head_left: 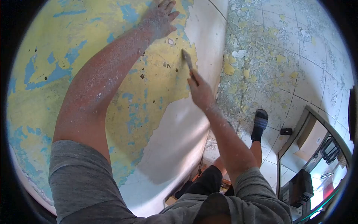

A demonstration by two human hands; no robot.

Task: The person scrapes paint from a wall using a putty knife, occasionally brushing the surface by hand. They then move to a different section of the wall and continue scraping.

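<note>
Head view: the left hand (161, 18) lies flat and open against a wall (74, 67) of peeling yellow and blue paint, near its top edge. The right hand (201, 91) is closed around a scraper (187, 61), whose blade touches the edge of the yellow paint beside bare plaster. Paint flakes (257, 63) litter the tiled floor.
</note>
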